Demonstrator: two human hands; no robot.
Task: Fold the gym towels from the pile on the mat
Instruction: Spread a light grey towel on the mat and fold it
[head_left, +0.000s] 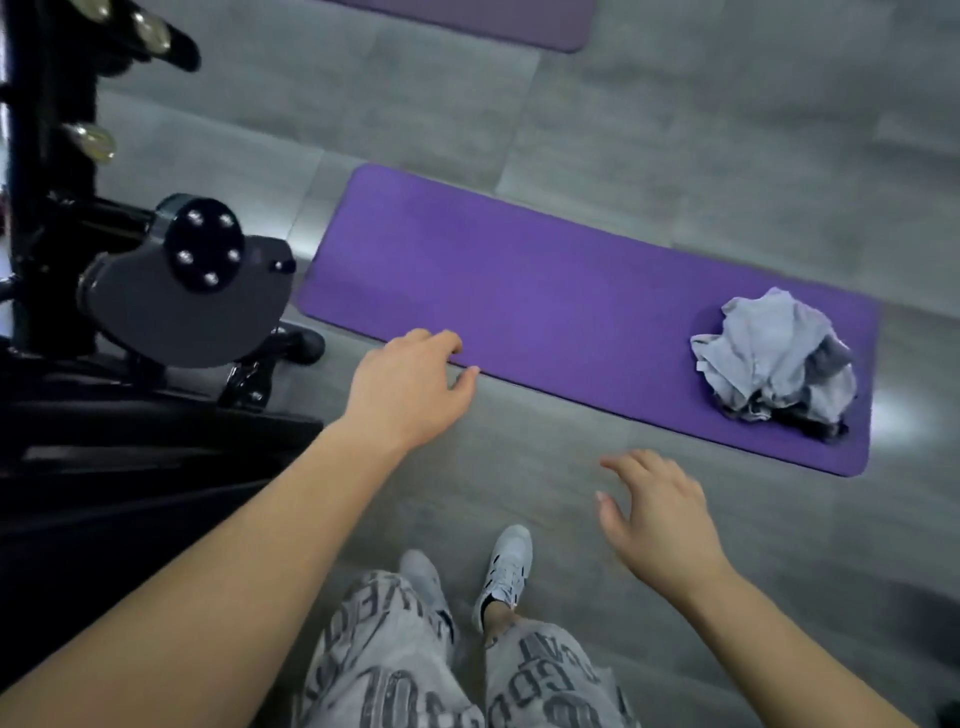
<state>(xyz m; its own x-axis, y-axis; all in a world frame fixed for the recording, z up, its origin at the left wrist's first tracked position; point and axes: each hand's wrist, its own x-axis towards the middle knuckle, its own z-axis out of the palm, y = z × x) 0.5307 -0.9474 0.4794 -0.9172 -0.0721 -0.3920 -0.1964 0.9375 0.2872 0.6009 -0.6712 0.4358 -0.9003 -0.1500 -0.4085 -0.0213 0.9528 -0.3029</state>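
Note:
A purple mat lies on the grey floor in front of me. On its right end sits a crumpled pile of grey gym towels. My left hand hovers over the near edge of the mat at its left part, fingers loosely curled and holding nothing. Lower and to the right, my right hand is held above the floor with fingers spread and relaxed, also holding nothing. Both hands are well apart from the towel pile.
A black gym machine with a round bolted hub stands close on the left, its base reaching toward the mat's left end. A second purple mat lies farther back. My legs and white shoes are below, on grey floor tiles.

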